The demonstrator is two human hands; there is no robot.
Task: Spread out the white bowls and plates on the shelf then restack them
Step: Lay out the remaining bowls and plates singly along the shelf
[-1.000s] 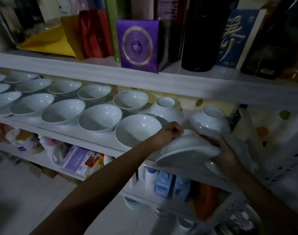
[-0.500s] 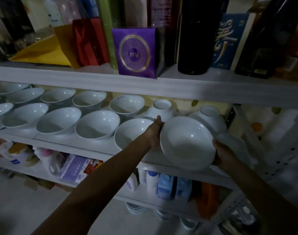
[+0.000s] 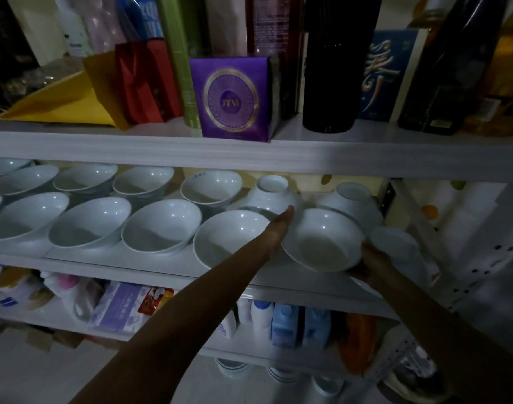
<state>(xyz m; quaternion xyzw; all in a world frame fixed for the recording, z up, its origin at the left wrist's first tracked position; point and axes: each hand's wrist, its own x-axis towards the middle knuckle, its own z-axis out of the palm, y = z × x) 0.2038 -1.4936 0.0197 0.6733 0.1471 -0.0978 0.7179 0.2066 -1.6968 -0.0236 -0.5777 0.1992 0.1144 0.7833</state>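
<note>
A white bowl (image 3: 322, 240) sits mouth up at the right end of the front row on the middle shelf (image 3: 150, 265). My left hand (image 3: 280, 225) lies flat against its left side. My right hand (image 3: 372, 262) grips its lower right rim from underneath. Several more white bowls (image 3: 161, 225) stand spread in two rows to the left. Two bowls rest upside down behind, one (image 3: 271, 196) at the centre, another (image 3: 350, 199) to the right. A white plate (image 3: 395, 246) lies at the far right, partly behind my right hand.
The upper shelf board (image 3: 249, 154) hangs close above the bowls, loaded with a purple box (image 3: 230, 99), bags and dark bottles. A perforated white upright (image 3: 468, 258) closes the right end. Bottles and packets (image 3: 278, 319) fill the shelf below.
The bowl was upside down in both hands a second ago, then tipped toward me, and now sits mouth up and lower by the shelf. My left hand has flattened against its side.
</note>
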